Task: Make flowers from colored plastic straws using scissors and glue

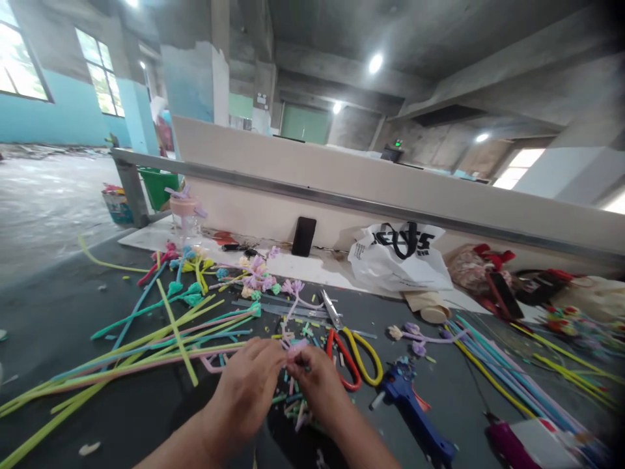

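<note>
A small pink pipe-cleaner piece [296,352] sits pinched between both hands, low over the dark desk [146,404]; the left hand [247,381] and right hand [317,381] meet fingertip to fingertip, clamped on it. Bending it well likely needs short, firm twists close to the pinch. Cut scraps [297,407] lie beneath, scissors [349,352] just beside, a blue glue gun [415,407] near, long stems [146,352] to the left.

Both forearms reach forward; left hand [249,381] and right hand [315,378] meet, fingertips pinched together, knuckles up
</note>
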Available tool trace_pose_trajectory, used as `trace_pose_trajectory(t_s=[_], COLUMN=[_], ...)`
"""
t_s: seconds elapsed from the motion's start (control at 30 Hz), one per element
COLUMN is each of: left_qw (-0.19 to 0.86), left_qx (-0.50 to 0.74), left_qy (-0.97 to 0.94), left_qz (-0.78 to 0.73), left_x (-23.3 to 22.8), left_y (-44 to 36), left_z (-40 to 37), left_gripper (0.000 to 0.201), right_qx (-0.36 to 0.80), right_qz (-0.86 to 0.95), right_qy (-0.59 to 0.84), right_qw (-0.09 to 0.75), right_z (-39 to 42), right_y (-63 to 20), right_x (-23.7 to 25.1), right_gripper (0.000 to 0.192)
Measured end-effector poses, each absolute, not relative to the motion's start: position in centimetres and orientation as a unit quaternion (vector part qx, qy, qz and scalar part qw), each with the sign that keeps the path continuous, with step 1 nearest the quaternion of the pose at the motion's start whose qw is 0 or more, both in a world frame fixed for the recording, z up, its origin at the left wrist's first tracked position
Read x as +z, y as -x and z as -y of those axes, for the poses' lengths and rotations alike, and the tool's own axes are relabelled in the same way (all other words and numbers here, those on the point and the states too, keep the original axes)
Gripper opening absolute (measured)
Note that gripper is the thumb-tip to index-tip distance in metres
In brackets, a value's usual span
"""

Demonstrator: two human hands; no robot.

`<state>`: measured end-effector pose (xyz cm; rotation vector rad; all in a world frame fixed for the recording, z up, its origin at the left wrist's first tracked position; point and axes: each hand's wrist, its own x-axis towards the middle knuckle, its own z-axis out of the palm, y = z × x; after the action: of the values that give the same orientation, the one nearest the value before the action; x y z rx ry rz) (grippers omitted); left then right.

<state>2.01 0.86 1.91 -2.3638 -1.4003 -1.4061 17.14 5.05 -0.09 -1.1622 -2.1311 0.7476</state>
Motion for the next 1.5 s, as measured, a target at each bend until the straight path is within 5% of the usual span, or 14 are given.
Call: trace_pose_trajectory(t_s=[0.1,0.2,0.63,1.07,1.23,1.5], left_qw=[0.041,0.021,0.052,0.026,0.038,0.087], left_qx=[-0.482,-0.496,-0.479,-0.462,-0.416,-0.392], left_qy=[0.767,0.76,0.794,0.802,0.813,0.815], left_qz=[0.422,0.419,0.372,0.378,0.405,0.417], left_x=[0.7,-0.2,-0.1,-0.4,0.0,-0.1], left_y=[-2.6,-2.4,-0.7,-0.7,-0.3,-0.4], left_z=[-1.0,-1.2,-1.3,-1.1,-1.1,-1.2], left_gripper=[0.023,0.022,0.027,0.026,0.029,0.023], right_qx=[0.516,0.618,0.632,0.576,0.431,0.17], right_qz=[0.656,0.558,0.508,0.567,0.62,0.84], right_qy=[0.387,0.381,0.435,0.467,0.533,0.375], right_qw=[0.392,0.402,0.391,0.358,0.382,0.353], right_z=[-4.6,-4.3,-4.4,-4.8,-6.2,-4.5], right_y=[-17.2,-17.0,-16.4,-16.9,-19.8,-19.8], right_x=[0.5,1.0,0.5,0.0,1.4,3.6], right_gripper=[0.017,0.021,0.028,0.019,0.017,0.007])
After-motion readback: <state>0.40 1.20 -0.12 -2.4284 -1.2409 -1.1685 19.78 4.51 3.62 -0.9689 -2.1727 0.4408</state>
